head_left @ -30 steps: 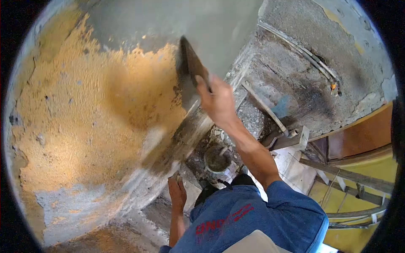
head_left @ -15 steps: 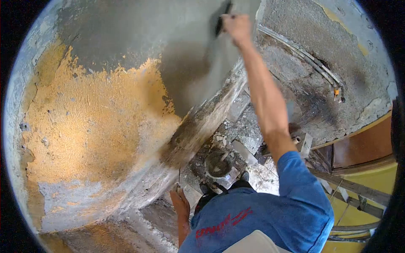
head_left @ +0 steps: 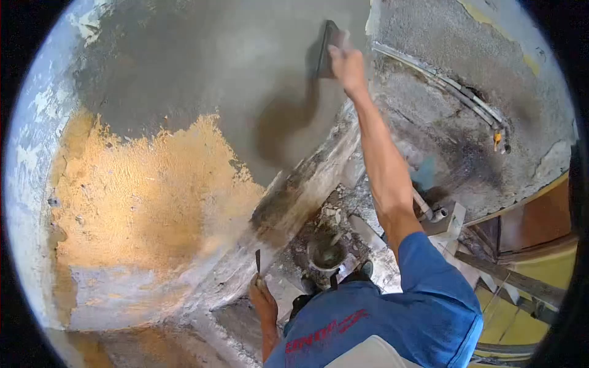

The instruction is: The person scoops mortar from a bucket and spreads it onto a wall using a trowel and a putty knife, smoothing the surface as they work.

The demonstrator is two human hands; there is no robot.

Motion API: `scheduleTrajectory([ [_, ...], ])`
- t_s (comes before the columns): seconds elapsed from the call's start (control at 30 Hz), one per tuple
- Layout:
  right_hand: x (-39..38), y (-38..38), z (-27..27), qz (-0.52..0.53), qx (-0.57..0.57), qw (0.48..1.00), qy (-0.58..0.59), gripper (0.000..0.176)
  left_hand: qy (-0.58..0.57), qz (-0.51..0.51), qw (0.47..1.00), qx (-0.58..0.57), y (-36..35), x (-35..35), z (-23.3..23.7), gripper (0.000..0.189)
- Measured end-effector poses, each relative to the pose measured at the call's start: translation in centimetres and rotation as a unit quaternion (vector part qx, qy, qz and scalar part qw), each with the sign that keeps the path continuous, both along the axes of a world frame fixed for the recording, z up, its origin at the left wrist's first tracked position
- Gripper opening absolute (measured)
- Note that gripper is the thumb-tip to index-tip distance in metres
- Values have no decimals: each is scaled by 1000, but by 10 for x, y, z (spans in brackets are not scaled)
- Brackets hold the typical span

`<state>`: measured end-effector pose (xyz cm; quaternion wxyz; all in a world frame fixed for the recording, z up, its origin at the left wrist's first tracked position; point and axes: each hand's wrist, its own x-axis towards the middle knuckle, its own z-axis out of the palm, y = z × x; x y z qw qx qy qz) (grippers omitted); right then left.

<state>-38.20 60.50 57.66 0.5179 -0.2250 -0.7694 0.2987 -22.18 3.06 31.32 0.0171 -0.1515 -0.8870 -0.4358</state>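
Note:
My right hand, slightly blurred, grips a dark flat plastering trowel up at the wall. The trowel lies over smooth grey plaster, close to the wall's right edge, and its handle is mostly hidden by my fingers. Low at my left side, my left hand is closed round the handle of a small narrow-bladed tool, perhaps a putty knife, with its blade pointing up. Below the plaster, old orange paint with a ragged upper border covers the wall.
A bucket with grey material inside stands by my feet. Rubble lies along the wall's base. Pipes run across the right-hand wall, ending near an orange fitting. Wooden beams are at lower right.
My right hand and the trowel have moved a little down the wall, and the trowel has turned. In my left hand the blade now shows its broader side. The view has shifted slightly.

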Motion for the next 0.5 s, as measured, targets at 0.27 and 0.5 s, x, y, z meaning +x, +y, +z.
scheduleTrajectory([
  [0.27,50,-177,-6,172,39,982,61,30,-39,24,999,-3,27,18,22,30],
  [0.5,12,-35,-6,-8,57,998,19,21,-38,72,996,23,10,34,0,30],
])
